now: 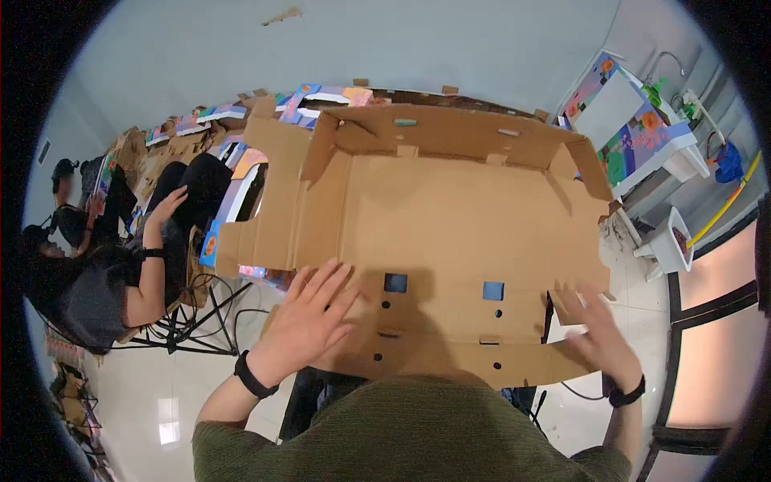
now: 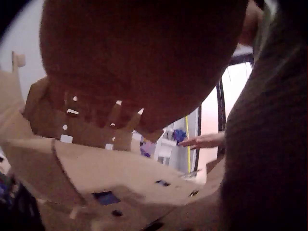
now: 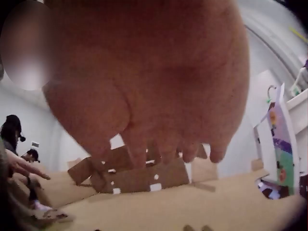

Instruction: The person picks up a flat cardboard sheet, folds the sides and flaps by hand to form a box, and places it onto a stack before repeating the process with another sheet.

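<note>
A large brown cardboard box lies partly folded in front of me. Its far wall stands up, while the left side flaps and the near panel are spread flat. Two square cut-outs and several small round holes mark the near side. My left hand hovers by the near left corner with fingers spread and nothing in it. Over the near right corner, my right hand is likewise spread and holds nothing. Both wrist views are mostly filled by the palm, with the box's raised wall beyond the fingers.
To the left sits a person in dark clothes, one arm raised, with another person farther back. Printed cardboard pieces lie along the far wall. At right are a printed carton, a white basin and a yellow hose.
</note>
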Demonstrator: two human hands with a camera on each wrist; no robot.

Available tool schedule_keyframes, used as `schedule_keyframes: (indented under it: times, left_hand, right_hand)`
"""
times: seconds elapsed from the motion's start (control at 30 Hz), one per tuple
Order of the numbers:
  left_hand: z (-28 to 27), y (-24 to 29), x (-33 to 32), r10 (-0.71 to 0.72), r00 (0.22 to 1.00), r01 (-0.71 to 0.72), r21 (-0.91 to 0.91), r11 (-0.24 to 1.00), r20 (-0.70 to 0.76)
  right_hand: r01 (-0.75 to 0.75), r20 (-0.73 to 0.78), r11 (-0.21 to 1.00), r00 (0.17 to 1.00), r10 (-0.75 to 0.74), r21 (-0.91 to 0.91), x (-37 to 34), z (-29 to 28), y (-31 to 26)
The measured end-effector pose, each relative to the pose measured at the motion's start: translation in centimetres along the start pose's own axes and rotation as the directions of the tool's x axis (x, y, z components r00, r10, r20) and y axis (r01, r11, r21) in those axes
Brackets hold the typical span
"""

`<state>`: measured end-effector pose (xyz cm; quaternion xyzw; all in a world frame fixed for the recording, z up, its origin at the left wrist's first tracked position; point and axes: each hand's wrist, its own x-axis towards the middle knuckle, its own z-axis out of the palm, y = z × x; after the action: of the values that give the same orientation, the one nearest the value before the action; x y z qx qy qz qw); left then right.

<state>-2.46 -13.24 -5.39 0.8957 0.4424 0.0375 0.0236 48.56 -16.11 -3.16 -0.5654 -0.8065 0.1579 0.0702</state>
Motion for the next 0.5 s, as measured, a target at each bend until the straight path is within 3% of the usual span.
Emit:
schedule_keyframes:
  times: [0.07, 0.17, 0.33, 0.37, 0.5]
  left_hand:
    - [1.9, -0.5, -0.8, -0.049, 0.998, 0.046, 0.088, 0.995, 0.037]
    - [4.8, -1.1, -2.8, -0.078, 0.993, 0.063, 0.169, 0.984, 0.087]
    - [7.3, -2.1, -3.4, -0.110, 0.991, 0.089, 0.251, 0.964, 0.071]
    - [7.3, -2.4, -3.4, -0.099, 0.990, 0.074, 0.234, 0.969, 0.098]
    - [6.2, -3.7, -3.1, -0.062, 0.977, 0.046, 0.085, 0.995, 0.203]
  right_hand:
    - [0.067, 0.133, 0.997, 0.989, -0.063, -0.023, -1.1, 3.0, 1.1]
    - [-0.080, 0.197, 0.996, 0.977, 0.086, -0.035, -3.2, 6.8, 0.6]
    - [-0.101, 0.162, 0.992, 0.983, 0.088, 0.073, -4.2, 12.5, 2.0]
    - [-0.094, 0.144, 0.991, 0.986, 0.079, 0.097, -4.3, 13.0, 2.4]
    - [-0.114, 0.207, 0.989, 0.970, 0.131, -0.094, -3.1, 9.7, 0.0]
